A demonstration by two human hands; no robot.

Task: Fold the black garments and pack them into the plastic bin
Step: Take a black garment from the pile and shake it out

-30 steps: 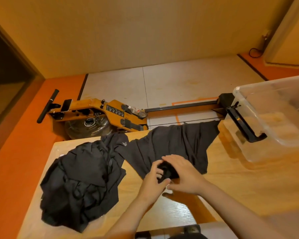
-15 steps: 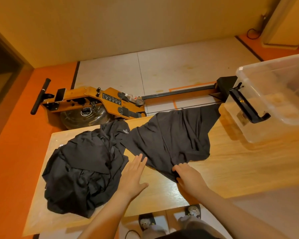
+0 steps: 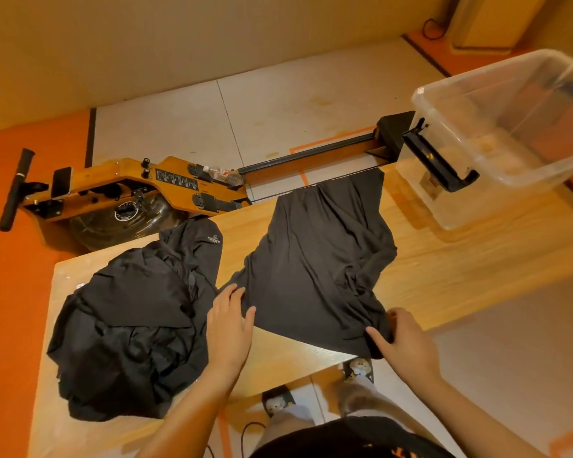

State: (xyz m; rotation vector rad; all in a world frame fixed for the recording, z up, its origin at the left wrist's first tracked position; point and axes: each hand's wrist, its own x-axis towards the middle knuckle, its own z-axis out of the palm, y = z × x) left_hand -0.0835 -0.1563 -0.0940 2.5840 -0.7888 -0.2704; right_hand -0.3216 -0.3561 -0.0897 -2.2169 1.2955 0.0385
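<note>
- The black garment (image 3: 315, 259) lies spread on the wooden table (image 3: 460, 259). It is matte and wrinkled, with long creases running from its far edge toward the near one and a thicker bunch of folds along its right side.
- Its far edge reaches the back edge of the table, and its near edge runs at a slant close to the front edge.
- A pile of black garments (image 3: 129, 325), crumpled and slightly shiny, sits to its left on the same table, just beside it; one piece shows a small pale logo.
- The clear plastic bin (image 3: 470, 143) stands at the table's far right corner, apart from the spread garment, with a black latch on its near end.
- The left hand (image 3: 229, 328) lies flat, fingers straight and a little spread, its fingertips touching the garment's near left corner, between the spread cloth and the pile.
- The right hand (image 3: 404, 342) pinches the garment's near right corner, the cloth bunched between thumb and curled fingers.
- The garment stretches between the two hands and away from them.
- A wooden rowing machine (image 3: 129, 190) lies on the floor behind the table.
</note>
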